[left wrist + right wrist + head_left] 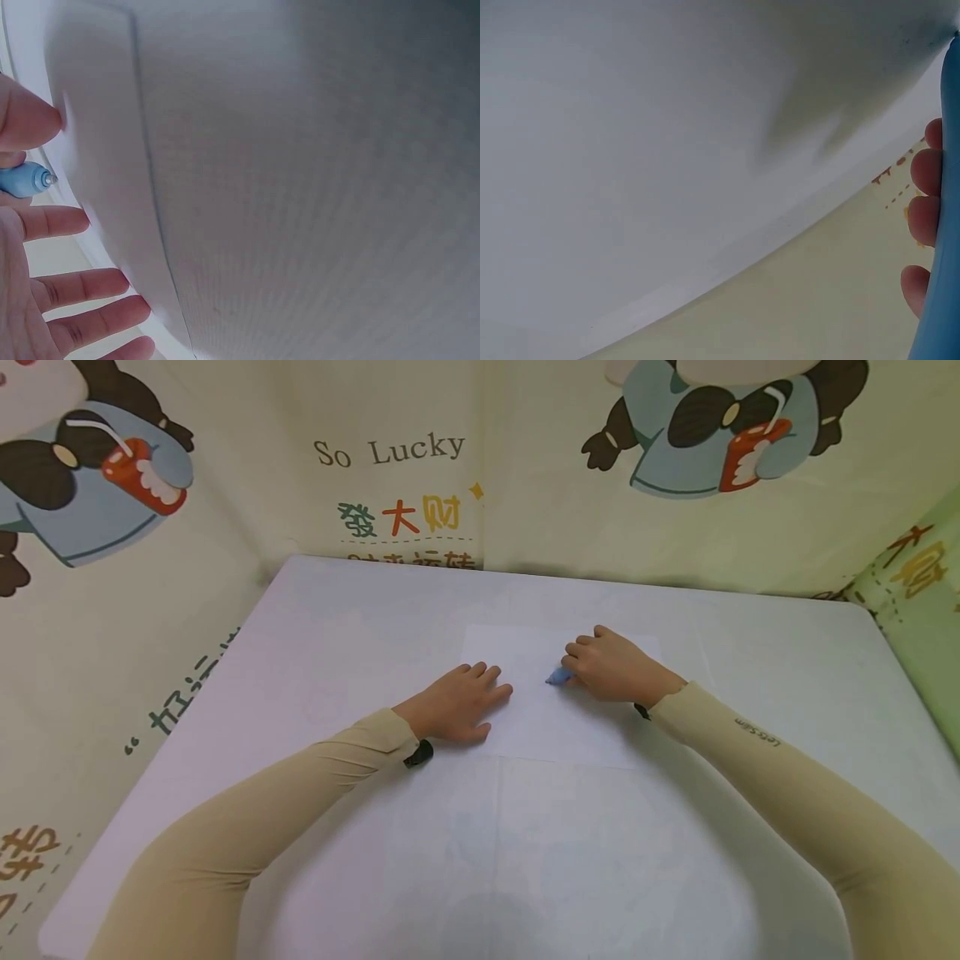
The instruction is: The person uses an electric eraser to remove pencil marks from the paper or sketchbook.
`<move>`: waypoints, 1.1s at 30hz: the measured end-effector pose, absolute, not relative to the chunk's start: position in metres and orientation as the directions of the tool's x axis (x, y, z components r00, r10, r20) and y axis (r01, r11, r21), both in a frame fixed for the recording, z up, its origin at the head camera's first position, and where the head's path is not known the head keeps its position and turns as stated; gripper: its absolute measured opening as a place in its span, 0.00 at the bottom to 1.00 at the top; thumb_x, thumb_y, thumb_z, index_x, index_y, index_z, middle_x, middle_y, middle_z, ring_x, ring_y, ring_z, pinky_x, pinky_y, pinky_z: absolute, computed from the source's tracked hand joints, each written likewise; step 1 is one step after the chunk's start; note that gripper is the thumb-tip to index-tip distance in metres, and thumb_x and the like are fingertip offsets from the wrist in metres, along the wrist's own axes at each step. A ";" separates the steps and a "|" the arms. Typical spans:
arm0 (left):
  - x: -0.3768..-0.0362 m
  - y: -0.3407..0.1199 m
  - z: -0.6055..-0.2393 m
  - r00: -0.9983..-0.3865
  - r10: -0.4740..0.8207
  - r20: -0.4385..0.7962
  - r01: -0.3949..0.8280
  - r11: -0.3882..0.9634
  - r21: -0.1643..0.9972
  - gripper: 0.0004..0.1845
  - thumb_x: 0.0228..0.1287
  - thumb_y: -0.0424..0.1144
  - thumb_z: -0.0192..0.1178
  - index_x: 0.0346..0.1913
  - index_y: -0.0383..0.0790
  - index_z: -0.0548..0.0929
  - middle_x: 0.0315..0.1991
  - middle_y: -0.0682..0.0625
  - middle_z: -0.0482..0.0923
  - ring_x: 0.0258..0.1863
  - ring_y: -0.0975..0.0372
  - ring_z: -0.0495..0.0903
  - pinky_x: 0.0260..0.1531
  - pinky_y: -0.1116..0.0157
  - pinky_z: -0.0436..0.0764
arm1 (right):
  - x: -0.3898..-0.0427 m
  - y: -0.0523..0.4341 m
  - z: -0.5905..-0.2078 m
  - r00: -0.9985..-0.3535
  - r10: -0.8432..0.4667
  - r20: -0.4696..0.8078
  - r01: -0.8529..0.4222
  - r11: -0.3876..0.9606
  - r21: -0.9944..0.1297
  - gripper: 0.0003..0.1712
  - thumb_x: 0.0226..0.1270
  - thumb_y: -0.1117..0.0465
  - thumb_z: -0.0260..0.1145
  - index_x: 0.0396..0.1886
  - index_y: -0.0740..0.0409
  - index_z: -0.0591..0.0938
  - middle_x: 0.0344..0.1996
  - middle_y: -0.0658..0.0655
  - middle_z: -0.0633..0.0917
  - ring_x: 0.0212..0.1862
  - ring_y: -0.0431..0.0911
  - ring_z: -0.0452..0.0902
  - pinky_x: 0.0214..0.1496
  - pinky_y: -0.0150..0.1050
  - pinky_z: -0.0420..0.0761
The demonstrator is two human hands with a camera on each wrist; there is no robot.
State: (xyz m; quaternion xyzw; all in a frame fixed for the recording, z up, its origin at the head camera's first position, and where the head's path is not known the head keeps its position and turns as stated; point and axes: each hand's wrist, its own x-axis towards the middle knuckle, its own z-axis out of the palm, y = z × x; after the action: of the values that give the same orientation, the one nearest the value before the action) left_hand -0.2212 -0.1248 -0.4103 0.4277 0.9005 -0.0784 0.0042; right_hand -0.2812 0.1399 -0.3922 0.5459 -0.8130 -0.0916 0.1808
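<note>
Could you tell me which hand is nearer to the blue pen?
Right. The right hand grips the blue pen; the left hand lies flat on the paper beside it.

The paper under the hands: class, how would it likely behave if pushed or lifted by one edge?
The paper lies thin and flat on the table, so it would probably droop when lifted. It looks light and might slide if pushed, which may be why the left hand rests flat on it. The right hand holds a blue pen.

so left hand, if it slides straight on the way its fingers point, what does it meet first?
The left hand lies flat on the paper sheet, fingers pointing up and right. Most likely it first meets the blue pen held by the right hand, though depth is uncertain.
</note>
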 end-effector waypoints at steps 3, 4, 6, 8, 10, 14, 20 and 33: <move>-0.221 -0.125 -0.410 -0.636 0.768 -0.076 0.770 0.624 -0.136 0.26 0.58 0.50 0.52 0.59 0.43 0.68 0.52 0.43 0.71 0.46 0.53 0.72 0.48 0.57 0.74 | -0.280 0.141 -0.392 -0.338 -0.923 0.183 -0.859 0.382 0.341 0.13 0.52 0.58 0.71 0.21 0.58 0.76 0.18 0.53 0.74 0.23 0.48 0.70 0.27 0.37 0.61; -0.222 -0.125 -0.410 -0.637 0.767 -0.078 0.769 0.625 -0.139 0.26 0.58 0.50 0.52 0.59 0.43 0.68 0.52 0.43 0.71 0.46 0.54 0.72 0.48 0.57 0.74 | -0.280 0.140 -0.391 -0.335 -0.925 0.182 -0.862 0.378 0.338 0.13 0.52 0.58 0.71 0.21 0.58 0.77 0.18 0.53 0.74 0.23 0.48 0.70 0.27 0.37 0.61; -0.222 -0.124 -0.410 -0.639 0.765 -0.079 0.767 0.626 -0.141 0.26 0.58 0.50 0.52 0.59 0.43 0.68 0.52 0.44 0.71 0.46 0.54 0.72 0.48 0.57 0.74 | -0.280 0.140 -0.391 -0.327 -0.927 0.182 -0.865 0.371 0.337 0.13 0.53 0.57 0.71 0.22 0.58 0.77 0.18 0.53 0.74 0.23 0.48 0.70 0.28 0.37 0.61; -0.222 -0.124 -0.410 -0.639 0.765 -0.077 0.767 0.627 -0.138 0.26 0.58 0.50 0.53 0.59 0.43 0.68 0.51 0.44 0.71 0.46 0.54 0.72 0.47 0.57 0.74 | -0.280 0.139 -0.390 -0.323 -0.927 0.189 -0.867 0.370 0.335 0.13 0.53 0.57 0.71 0.22 0.59 0.77 0.18 0.53 0.74 0.24 0.48 0.70 0.28 0.37 0.61; -0.223 -0.124 -0.410 -0.639 0.766 -0.076 0.767 0.627 -0.137 0.26 0.58 0.50 0.53 0.58 0.43 0.68 0.51 0.44 0.71 0.46 0.54 0.72 0.47 0.57 0.74 | -0.281 0.138 -0.390 -0.323 -0.925 0.197 -0.863 0.374 0.339 0.13 0.53 0.57 0.71 0.21 0.59 0.76 0.18 0.53 0.74 0.23 0.48 0.70 0.27 0.38 0.61; -0.224 -0.123 -0.411 -0.637 0.767 -0.079 0.769 0.625 -0.132 0.26 0.58 0.50 0.52 0.58 0.43 0.68 0.51 0.44 0.71 0.46 0.54 0.72 0.47 0.57 0.74 | -0.282 0.138 -0.390 -0.342 -0.920 0.194 -0.861 0.389 0.328 0.14 0.53 0.57 0.71 0.20 0.59 0.76 0.18 0.53 0.74 0.23 0.48 0.70 0.27 0.38 0.61; -0.222 -0.123 -0.409 -0.645 0.758 -0.097 0.763 0.633 -0.130 0.26 0.58 0.50 0.52 0.59 0.43 0.68 0.53 0.43 0.71 0.47 0.53 0.72 0.49 0.57 0.74 | -0.279 0.135 -0.389 -0.357 -0.921 0.153 -0.867 0.388 0.312 0.12 0.54 0.56 0.70 0.23 0.58 0.78 0.20 0.53 0.76 0.25 0.48 0.71 0.29 0.38 0.62; -0.220 -0.124 -0.408 -0.632 0.773 -0.060 0.772 0.621 -0.138 0.25 0.57 0.48 0.53 0.57 0.42 0.69 0.51 0.43 0.71 0.45 0.53 0.72 0.46 0.57 0.74 | -0.276 0.139 -0.389 -0.357 -0.922 0.150 -0.852 0.387 0.352 0.13 0.53 0.55 0.71 0.23 0.59 0.78 0.19 0.53 0.75 0.24 0.48 0.71 0.29 0.38 0.62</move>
State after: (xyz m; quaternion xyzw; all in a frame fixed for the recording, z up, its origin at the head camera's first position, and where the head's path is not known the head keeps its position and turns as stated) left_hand -0.2196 -0.1236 -0.4082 0.4290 0.9001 -0.0756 -0.0026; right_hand -0.2763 0.1387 -0.3890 0.5431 -0.8167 -0.1071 0.1629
